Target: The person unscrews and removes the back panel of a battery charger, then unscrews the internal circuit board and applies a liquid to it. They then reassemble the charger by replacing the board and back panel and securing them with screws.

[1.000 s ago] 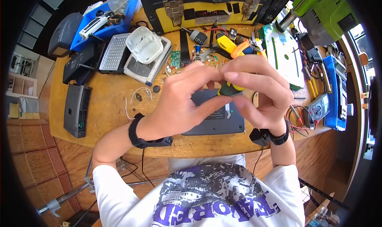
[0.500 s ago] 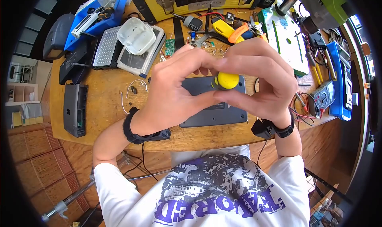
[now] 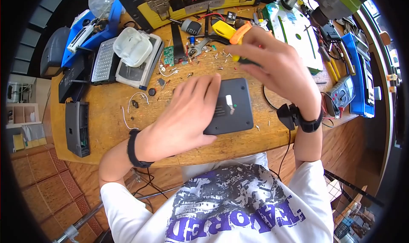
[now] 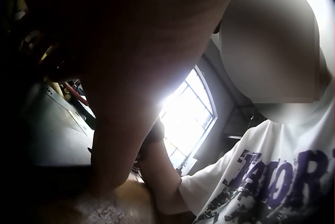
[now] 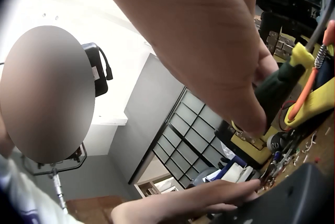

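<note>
My left hand (image 3: 183, 115) lies over the left part of a flat dark grey device (image 3: 234, 109) on the wooden bench, its fingers stretched out and covering that side. The device has screw holes at its corners and a torn white sticker. Above and to the right of it, my right hand (image 3: 279, 66) grips a screwdriver (image 5: 280, 85) by its dark green and yellow handle. In the right wrist view, the screwdriver's metal shaft points away from the hand. The hand itself fills much of the dim left wrist view.
Loose screws, a green circuit board (image 3: 169, 55), a wrench (image 3: 200, 47) and orange-handled pliers (image 3: 240, 32) lie beyond the device. A black-and-yellow toolbox (image 3: 187, 7) stands at the back. To the right are a multimeter (image 3: 343, 92) and a blue tray (image 3: 362, 79); left, a grey casing (image 3: 76, 130).
Both hands were together on the screwdriver above the device. They have parted: the left came down onto the device, while the right carried the screwdriver up and to the right.
</note>
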A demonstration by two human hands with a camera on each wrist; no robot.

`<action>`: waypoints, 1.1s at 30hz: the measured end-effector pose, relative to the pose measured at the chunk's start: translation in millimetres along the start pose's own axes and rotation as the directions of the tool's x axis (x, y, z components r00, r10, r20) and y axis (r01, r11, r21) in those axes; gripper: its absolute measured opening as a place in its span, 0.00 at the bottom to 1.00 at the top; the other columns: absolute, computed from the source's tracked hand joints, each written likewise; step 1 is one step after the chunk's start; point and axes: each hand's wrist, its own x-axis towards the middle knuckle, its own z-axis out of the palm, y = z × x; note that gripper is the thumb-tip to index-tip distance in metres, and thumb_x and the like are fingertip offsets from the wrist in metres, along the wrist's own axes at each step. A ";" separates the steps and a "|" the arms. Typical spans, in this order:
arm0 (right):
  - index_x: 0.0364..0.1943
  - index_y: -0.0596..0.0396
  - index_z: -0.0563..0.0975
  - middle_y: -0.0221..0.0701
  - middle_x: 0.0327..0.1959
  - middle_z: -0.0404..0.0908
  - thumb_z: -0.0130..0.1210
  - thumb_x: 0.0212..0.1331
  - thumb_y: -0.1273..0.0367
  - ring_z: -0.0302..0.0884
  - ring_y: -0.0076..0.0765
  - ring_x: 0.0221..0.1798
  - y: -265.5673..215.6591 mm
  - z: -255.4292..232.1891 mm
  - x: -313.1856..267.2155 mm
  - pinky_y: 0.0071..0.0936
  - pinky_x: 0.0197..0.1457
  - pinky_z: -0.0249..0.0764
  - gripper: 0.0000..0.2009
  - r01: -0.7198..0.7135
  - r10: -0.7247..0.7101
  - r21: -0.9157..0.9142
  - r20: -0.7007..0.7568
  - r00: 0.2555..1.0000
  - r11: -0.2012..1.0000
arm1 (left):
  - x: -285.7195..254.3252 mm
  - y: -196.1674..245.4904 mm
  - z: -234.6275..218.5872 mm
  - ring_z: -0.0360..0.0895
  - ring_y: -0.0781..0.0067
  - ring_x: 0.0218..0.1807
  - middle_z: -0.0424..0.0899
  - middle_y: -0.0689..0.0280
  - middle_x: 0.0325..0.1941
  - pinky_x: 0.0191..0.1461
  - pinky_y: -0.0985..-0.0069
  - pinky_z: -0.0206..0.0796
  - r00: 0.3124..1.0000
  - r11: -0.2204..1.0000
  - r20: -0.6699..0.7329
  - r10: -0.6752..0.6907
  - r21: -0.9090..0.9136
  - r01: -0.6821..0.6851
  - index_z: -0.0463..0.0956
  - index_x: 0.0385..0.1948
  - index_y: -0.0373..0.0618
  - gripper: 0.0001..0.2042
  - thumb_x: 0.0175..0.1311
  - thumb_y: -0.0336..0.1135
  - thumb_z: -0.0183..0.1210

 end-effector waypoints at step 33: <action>0.67 0.68 0.71 0.47 0.59 0.82 0.81 0.37 0.55 0.85 0.57 0.57 -37.9 45.1 14.7 0.44 0.58 0.84 0.50 0.050 -0.080 0.082 0.427 0.901 0.995 | -28.2 -26.9 -0.8 0.72 0.40 0.64 0.69 0.43 0.61 0.73 0.52 0.65 0.991 0.994 -0.098 -0.090 0.047 0.095 0.46 0.80 0.20 0.66 0.37 0.33 0.82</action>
